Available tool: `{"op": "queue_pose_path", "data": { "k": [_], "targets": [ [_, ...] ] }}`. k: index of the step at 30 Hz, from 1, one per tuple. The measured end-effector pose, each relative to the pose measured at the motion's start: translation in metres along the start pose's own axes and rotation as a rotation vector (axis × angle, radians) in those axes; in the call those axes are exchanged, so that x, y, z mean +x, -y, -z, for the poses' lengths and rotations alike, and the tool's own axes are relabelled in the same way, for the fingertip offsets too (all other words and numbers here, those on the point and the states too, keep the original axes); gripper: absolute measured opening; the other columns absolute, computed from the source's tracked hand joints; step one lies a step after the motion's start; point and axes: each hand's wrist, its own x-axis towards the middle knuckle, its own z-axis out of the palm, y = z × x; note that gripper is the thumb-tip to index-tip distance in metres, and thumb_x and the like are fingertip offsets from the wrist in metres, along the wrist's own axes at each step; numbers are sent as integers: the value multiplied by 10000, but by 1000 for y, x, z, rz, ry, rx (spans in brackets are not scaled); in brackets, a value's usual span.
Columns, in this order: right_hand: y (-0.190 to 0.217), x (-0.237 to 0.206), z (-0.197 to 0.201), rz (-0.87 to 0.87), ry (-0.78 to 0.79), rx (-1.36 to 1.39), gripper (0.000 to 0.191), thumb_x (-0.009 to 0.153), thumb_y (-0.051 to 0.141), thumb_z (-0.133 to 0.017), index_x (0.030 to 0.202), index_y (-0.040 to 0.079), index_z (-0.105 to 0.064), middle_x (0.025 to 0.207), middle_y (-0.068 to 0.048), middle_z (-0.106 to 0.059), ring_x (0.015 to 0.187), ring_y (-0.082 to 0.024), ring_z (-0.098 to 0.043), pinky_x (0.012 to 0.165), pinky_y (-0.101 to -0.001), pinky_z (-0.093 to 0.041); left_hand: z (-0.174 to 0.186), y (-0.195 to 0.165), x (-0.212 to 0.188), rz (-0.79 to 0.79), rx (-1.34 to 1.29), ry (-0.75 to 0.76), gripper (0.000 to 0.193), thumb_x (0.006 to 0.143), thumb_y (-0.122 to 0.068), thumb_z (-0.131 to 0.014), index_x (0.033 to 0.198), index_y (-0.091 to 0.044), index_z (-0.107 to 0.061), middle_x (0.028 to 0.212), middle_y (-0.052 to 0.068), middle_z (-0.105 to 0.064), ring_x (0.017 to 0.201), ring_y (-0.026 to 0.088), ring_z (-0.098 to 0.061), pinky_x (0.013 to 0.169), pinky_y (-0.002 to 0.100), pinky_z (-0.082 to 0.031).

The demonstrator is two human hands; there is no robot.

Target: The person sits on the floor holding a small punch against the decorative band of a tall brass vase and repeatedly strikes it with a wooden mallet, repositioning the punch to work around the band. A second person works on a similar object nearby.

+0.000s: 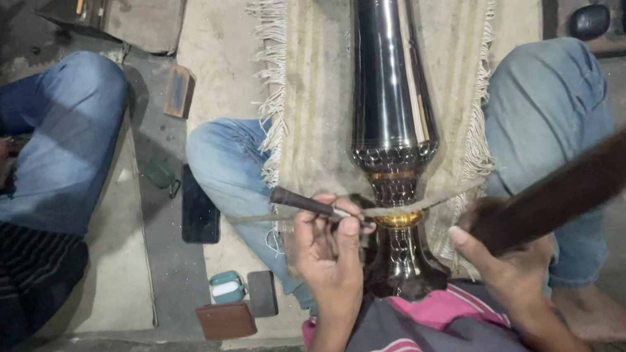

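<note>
We see one tall shiny metal vase (pixel 387 89) lying on the fringed mat (pixel 314 75) on the floor, between our knees. Our left hand (pixel 331 253) is closed around one thin tool (pixel 305 203), tip at the vase's neck. Our right hand (pixel 505 254) is wrapped around one dark stick (pixel 574 185). The neck band looks partly worked; most still waits.

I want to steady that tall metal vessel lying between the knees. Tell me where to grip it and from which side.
Grip the metal vessel on its long smooth body, coming from above with fingers wrapped round both sides. That stretch is bare. The narrow neck is probably the wrong spot: the left hand holds a thin tool against it, and the right hand swings a dark wooden mallet close by.
</note>
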Motion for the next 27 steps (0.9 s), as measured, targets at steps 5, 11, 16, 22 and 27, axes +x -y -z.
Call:
{"op": "queue_pose_path", "data": {
  "k": [5, 11, 16, 22, 27],
  "targets": [
    [33, -13, -35, 172, -8, 768, 450, 957, 104, -714, 1313, -6, -461, 909, -87, -665, 808, -192, -675, 736, -332, -583, 5, 19, 6, -105, -142, 81, 339, 1032, -13, -640, 1328, -15, -475, 1087, 128, -622, 970, 170, -637, 812, 316, -616],
    [19, -8, -60, 264, -102, 392, 291, 1013, 125, -690, 1208, -14, -526, 896, -85, -678, 833, -191, -662, 955, -359, -512, 19, 7, 12, 91, -647, 355, 327, 1047, -10, -648, 1332, -3, -487, 1053, 132, -617, 898, 170, -641, 617, 243, -587],
    [17, 0, -49, 353, -153, 36, 128, 969, 106, -757, 1013, 26, -668, 918, -76, -685, 999, -236, -651, 1096, -354, -478, 15, -15, 12, 185, -423, 390, 327, 1027, -39, -666, 1311, -13, -506, 1030, 132, -632, 880, 176, -655, 665, 267, -581],
    [32, 27, 5, 163, -180, -40, 308, 907, 148, -805, 1145, 14, -663, 933, -21, -709, 833, -133, -663, 891, -298, -532, -1, -63, 16, 199, 393, 461, 277, 995, -62, -684, 1243, 34, -609, 1095, 139, -692, 962, 174, -691, 834, 285, -567],
    [34, 51, 34, 74, -60, 186, 420, 881, 104, -811, 1233, 23, -598, 1004, -4, -702, 925, -82, -678, 844, -224, -553, -23, -101, 23, -241, 805, 694, 354, 983, -55, -682, 1300, 48, -563, 1190, 233, -675, 1087, 387, -671, 948, 405, -536]
  ]
}}
